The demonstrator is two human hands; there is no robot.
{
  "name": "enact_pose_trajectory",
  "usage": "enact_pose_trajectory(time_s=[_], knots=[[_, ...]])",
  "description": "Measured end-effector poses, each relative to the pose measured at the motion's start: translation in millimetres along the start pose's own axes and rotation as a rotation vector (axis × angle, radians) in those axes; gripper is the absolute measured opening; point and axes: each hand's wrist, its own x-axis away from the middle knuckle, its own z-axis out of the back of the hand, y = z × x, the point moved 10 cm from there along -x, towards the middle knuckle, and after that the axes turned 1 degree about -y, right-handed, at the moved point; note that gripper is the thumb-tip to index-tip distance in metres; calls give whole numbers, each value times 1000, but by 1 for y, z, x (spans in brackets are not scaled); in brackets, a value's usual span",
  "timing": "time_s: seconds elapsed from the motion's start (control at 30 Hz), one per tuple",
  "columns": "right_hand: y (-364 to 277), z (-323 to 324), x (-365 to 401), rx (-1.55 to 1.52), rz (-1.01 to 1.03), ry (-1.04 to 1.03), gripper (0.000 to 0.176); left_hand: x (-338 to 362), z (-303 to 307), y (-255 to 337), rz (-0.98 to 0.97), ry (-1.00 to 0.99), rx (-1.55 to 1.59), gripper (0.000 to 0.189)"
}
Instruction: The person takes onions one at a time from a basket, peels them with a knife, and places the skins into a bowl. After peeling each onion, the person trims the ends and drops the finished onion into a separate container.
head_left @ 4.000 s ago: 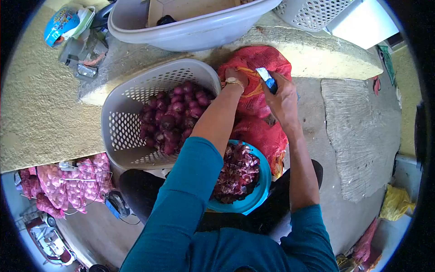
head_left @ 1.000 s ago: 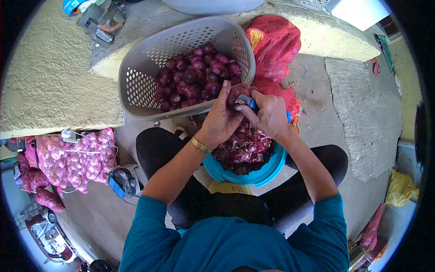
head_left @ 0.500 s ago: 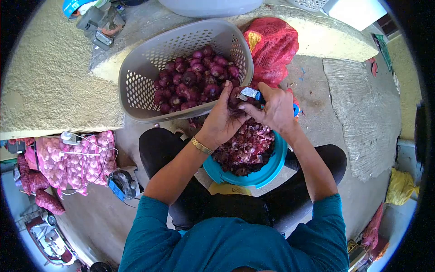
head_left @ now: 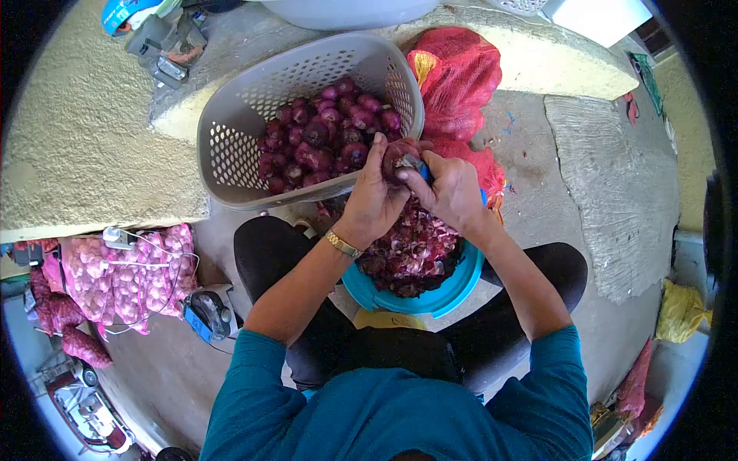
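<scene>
My left hand (head_left: pixel 373 203), with a gold watch at the wrist, is closed around a red onion (head_left: pixel 397 157). In my right hand (head_left: pixel 455 194) is a small blue-handled knife (head_left: pixel 424 172), its blade against the onion; the fingers hide most of the knife. Just beyond my hands stands a grey perforated basket (head_left: pixel 223 201) holding many red onions (head_left: pixel 319 134). Beneath my hands, a turquoise tub (head_left: pixel 453 296) is filled with onion skins and scraps (head_left: pixel 411 250).
Red mesh sacks (head_left: pixel 457 81) lie right of the basket. A raised concrete ledge (head_left: pixel 530 61) runs behind. At left are a pink net sack of pale bulbs (head_left: pixel 131 269) with a white cable over it, and a grey-blue device (head_left: pixel 211 313). A yellow sack (head_left: pixel 680 316) lies far right.
My right hand has shifted slightly left and down and turned, bringing the knife closer against the onion. Less of the shiny blade shows now. My left hand still holds the onion.
</scene>
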Motion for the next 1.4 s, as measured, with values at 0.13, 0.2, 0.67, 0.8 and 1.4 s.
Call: enact_pose_trajectory(time_s=[0.13,0.2,0.67,0.8,1.4], knots=[[8,3,-4,-10,-23,-41,48,2,-22,12,-47,3,-16,46],[4,5,-10,10,77,-141,46,6,-34,22,-50,-47,-49,45],[9,0,-5,-21,-133,-55,46,-5,-8,14,-356,30,-140,45],[14,1,-3,-149,-62,-71,45,4,-25,18,-211,-5,-146,47],[3,9,-7,94,-91,1,53,-14,-10,14,-341,-11,4,43]])
